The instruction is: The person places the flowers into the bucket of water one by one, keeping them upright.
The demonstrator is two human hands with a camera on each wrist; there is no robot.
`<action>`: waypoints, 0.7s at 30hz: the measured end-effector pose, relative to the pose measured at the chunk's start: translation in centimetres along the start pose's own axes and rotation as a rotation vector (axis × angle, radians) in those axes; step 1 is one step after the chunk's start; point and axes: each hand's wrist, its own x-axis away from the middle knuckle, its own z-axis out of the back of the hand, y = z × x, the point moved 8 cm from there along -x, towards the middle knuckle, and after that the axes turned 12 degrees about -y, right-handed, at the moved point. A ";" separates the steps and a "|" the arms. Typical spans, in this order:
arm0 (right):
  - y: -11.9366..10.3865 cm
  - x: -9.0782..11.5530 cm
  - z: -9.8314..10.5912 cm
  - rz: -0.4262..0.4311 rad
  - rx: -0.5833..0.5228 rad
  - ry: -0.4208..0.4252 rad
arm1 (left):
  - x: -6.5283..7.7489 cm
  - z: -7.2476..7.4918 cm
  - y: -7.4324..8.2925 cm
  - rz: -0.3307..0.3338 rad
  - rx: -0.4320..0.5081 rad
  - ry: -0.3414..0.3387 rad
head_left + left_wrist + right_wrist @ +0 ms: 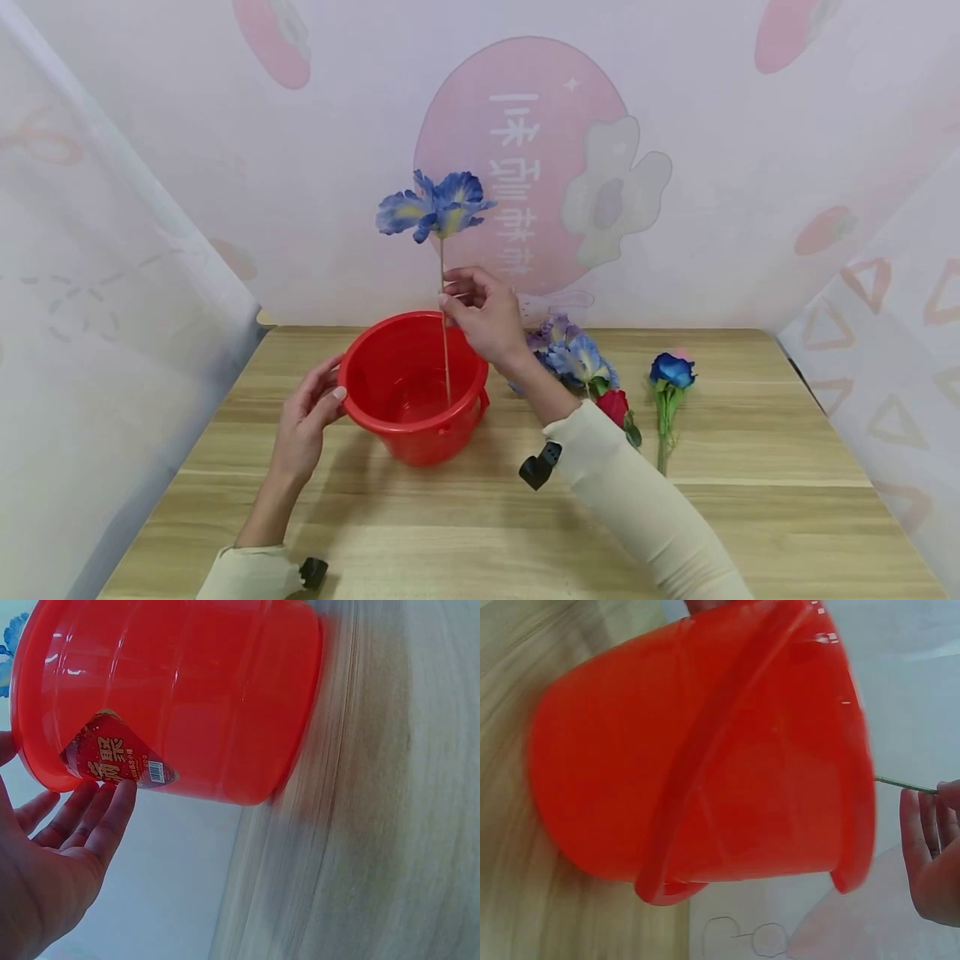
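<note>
A red plastic bucket (420, 446) stands upright on the wooden table. My left hand (306, 421) holds its left side, thumb over the rim and fingers against the outer wall, near a diamond-shaped label (116, 750). Above the bucket, my right hand (491, 317) pinches the thin stem of a blue artificial iris (435, 204) with yellow in its petals. The stem runs down into the bucket, its lower end inside past the rim. In the right wrist view, the bucket's handle (705, 742) hangs along its side and the stem (906, 784) shows between rim and fingers.
Right of the bucket, partly behind my right forearm, lies a pile of artificial flowers: blue and purple irises (573, 354) and a red rose (613, 406). Farther right lies a dark blue rose (672, 371) with a green stem. Printed cloth walls (337, 167) surround the table.
</note>
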 end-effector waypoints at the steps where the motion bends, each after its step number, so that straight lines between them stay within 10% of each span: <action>1: 0.3 0.0 -0.1 -0.010 -0.001 0.000 | 0.0 0.0 0.0 0.002 0.000 0.001; 21: 2.6 -0.5 -3.6 -0.123 0.055 -0.132 | 0.0 0.0 0.0 0.012 -0.012 0.007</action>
